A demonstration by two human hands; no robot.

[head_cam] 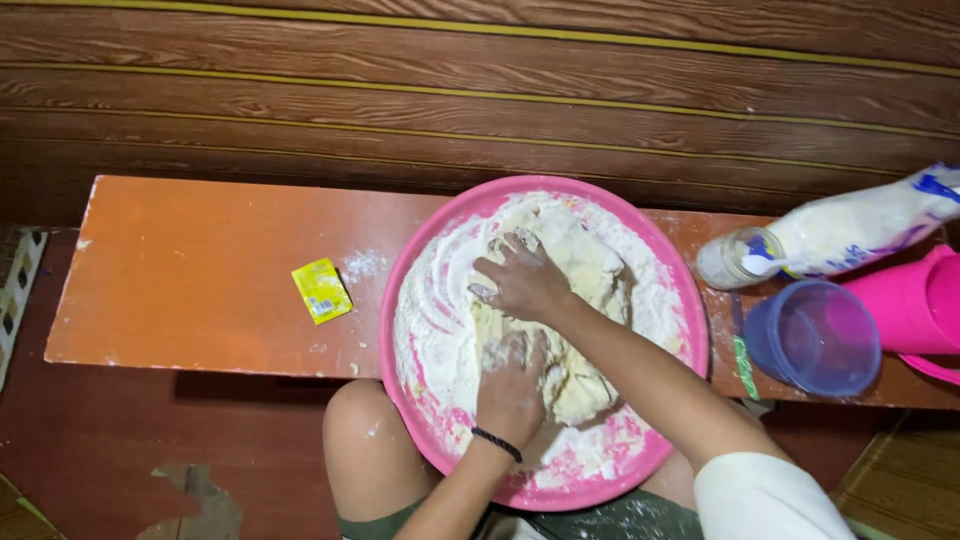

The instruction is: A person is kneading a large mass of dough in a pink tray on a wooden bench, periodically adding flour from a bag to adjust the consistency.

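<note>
A big pink basin (440,215) rests on an orange bench and over my knee. It holds a pale lump of dough (585,275) and loose white flour around the wall. My right hand (520,282) lies flat on the left side of the dough, fingers spread and floury. My left hand (512,385), with a black band at the wrist, presses on the dough's near side. Both hands touch the dough; neither lifts it.
A small yellow sachet (321,290) lies on the orange bench (190,270) left of the basin. To the right sit a flour bag (850,228) on its side, a purple cup (815,335) and a pink jug (915,300). Wood-panel wall behind.
</note>
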